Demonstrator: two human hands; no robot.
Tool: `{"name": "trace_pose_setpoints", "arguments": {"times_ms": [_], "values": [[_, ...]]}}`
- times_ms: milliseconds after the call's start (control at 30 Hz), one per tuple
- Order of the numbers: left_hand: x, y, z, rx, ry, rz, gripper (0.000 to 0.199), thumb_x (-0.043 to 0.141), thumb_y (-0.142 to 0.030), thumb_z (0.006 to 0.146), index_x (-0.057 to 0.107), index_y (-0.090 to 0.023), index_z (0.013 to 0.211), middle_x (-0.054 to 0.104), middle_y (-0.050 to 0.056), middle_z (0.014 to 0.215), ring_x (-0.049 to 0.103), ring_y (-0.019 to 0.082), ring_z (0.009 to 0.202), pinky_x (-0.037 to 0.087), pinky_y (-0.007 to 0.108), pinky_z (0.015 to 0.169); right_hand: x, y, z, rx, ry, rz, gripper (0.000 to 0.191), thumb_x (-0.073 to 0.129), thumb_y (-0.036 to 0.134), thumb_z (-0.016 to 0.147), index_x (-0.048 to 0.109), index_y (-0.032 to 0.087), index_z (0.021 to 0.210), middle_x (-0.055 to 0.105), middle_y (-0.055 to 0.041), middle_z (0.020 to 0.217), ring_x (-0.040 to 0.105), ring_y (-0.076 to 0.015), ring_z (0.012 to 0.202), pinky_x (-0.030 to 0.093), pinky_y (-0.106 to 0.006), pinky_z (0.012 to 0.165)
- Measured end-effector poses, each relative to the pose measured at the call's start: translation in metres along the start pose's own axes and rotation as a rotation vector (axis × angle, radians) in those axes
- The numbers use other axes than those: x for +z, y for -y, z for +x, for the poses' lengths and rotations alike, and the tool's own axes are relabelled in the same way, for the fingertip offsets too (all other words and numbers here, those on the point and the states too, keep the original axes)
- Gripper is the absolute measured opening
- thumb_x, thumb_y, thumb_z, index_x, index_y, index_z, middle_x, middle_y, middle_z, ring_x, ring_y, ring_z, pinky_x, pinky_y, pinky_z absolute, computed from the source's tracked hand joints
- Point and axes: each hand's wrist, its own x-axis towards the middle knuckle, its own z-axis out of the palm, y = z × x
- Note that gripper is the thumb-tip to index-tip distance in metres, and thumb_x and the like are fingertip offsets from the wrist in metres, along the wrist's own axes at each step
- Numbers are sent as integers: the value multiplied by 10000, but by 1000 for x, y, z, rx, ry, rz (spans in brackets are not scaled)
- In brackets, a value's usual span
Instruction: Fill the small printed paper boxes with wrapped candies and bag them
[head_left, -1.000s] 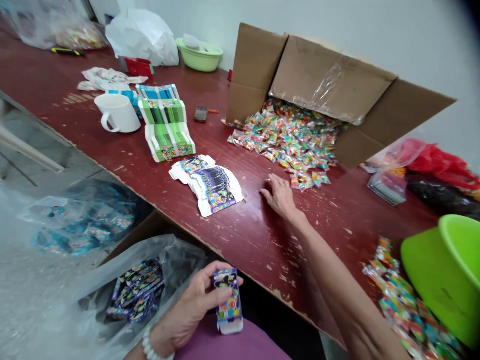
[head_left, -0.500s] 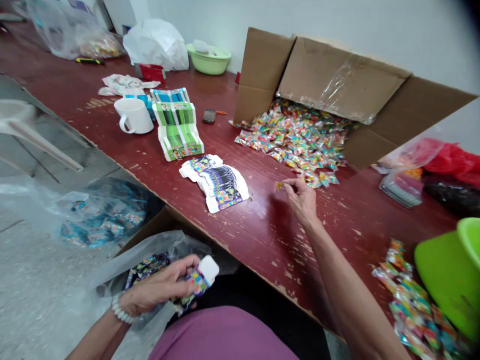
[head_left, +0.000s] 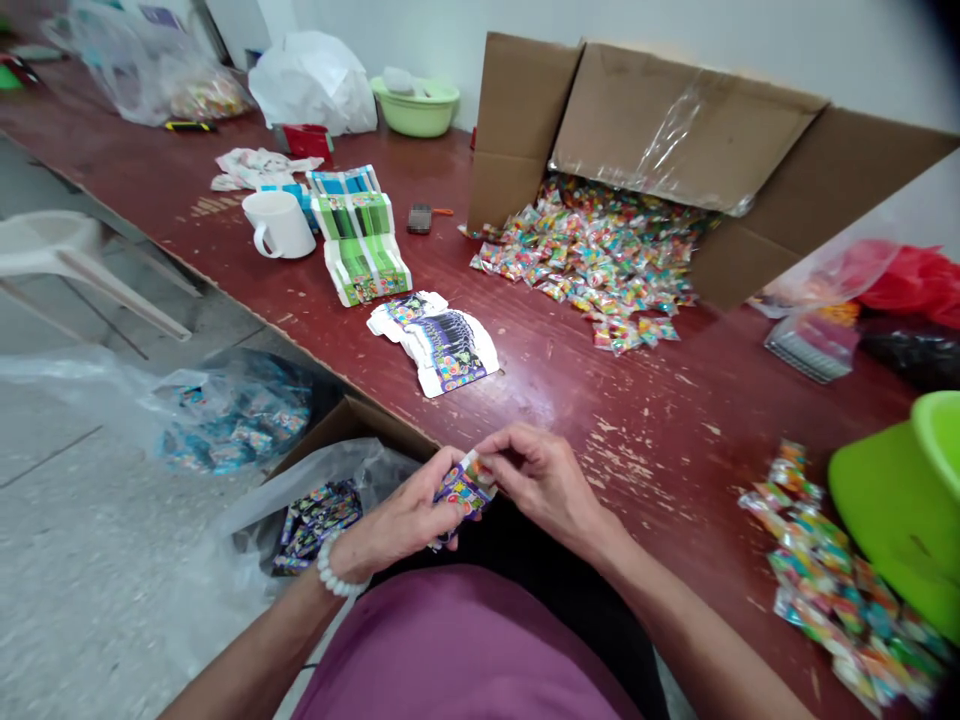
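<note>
My left hand (head_left: 409, 515) is wrapped round a small purple printed candy box (head_left: 463, 492), held above my lap just off the table's front edge. The box has a white flap at its upper end. My right hand (head_left: 536, 475) is closed in a pinch at that end, with a small wrapped candy (head_left: 478, 470) partly showing at its fingertips. How far the candy is inside the box is hidden by the fingers. Flat purple cartons (head_left: 457, 350) lie fanned in a stack on the table beyond both hands.
A tipped cardboard box (head_left: 682, 125) spills wrapped candies (head_left: 600, 250) onto the red table (head_left: 637, 430). More candies (head_left: 832, 570) lie by a green tub (head_left: 892, 520) at right. Green cartons (head_left: 367, 250) and a white mug (head_left: 279, 225) stand left. Filled purple packs (head_left: 319, 520) sit in a lined box below.
My right hand has come from the table beside the candy pile to the box, bringing a wrapped candy. My left hand has moved right and up with the box.
</note>
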Motion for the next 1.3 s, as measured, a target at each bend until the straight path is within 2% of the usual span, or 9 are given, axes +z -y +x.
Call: {"name": "trace_pose_setpoints", "arguments": {"times_ms": [100, 300, 433, 600, 767, 900, 1000, 1167, 1300], "values": [[6, 4, 1, 34, -17, -105, 262, 612, -249, 824, 552, -203, 1074, 619, 13, 875, 576, 124, 668, 498, 224, 576, 2, 2, -5, -90, -29, -6, 93, 677, 275, 865, 759, 232, 855, 608, -32, 855, 596, -152, 768, 491, -283, 717], [17, 7, 6, 73, -162, -322, 434, 475, -573, 921, 587, -167, 1027, 677, 53, 808, 606, 133, 538, 501, 230, 471, 5, 2, -8, 134, 116, 452, 212, 733, 440, 830, 764, 237, 882, 542, -31, 965, 569, -142, 786, 513, -261, 651], [20, 1, 6, 111, -206, -366, 401, 591, -527, 866, 627, -143, 978, 697, 65, 840, 613, 134, 544, 515, 227, 455, 10, 1, -13, 226, -32, 719, 418, 811, 372, 769, 653, 312, 1152, 597, -2, 1016, 576, -116, 762, 502, -225, 634], [22, 8, 6, 165, -192, -384, 334, 625, -462, 852, 604, -159, 993, 668, 33, 737, 608, 149, 583, 506, 211, 432, 18, -3, -17, 293, 85, 807, 392, 824, 355, 752, 672, 241, 1095, 669, -2, 912, 588, -94, 671, 481, -202, 602], [25, 16, 7, 175, -234, -434, 269, 613, -420, 889, 573, -177, 999, 633, 11, 771, 621, 151, 628, 520, 215, 436, 33, -2, -14, 271, -15, 688, 260, 811, 398, 755, 680, 193, 848, 660, 14, 704, 556, -103, 541, 446, -211, 483], [24, 14, 9, 99, -203, -615, 280, 561, -440, 927, 572, -178, 1026, 638, 21, 761, 639, 163, 598, 538, 242, 429, 32, -1, -15, -28, -165, 324, 176, 691, 374, 877, 744, 207, 893, 707, -39, 863, 587, -114, 578, 465, -234, 496], [22, 14, 11, -4, -160, -698, 364, 479, -522, 952, 576, -176, 1011, 635, 22, 691, 605, 146, 488, 525, 248, 407, 25, -2, -17, -155, -67, 173, 164, 645, 328, 910, 768, 220, 913, 723, -65, 937, 659, -165, 747, 523, -271, 626], [25, 17, 13, 59, -195, -614, 374, 533, -506, 935, 611, -194, 1125, 640, 12, 746, 603, 130, 514, 521, 231, 425, 26, -5, -15, 128, -1, 462, 171, 768, 354, 786, 732, 191, 821, 708, -25, 795, 613, -117, 575, 520, -259, 565], [27, 16, 12, 75, -265, -510, 574, 488, -581, 933, 551, -198, 1356, 691, 58, 834, 620, 141, 556, 506, 223, 436, 30, -4, -9, 285, 1, 588, 243, 832, 356, 697, 720, 158, 782, 682, -3, 641, 553, -96, 483, 479, -232, 485]]}}
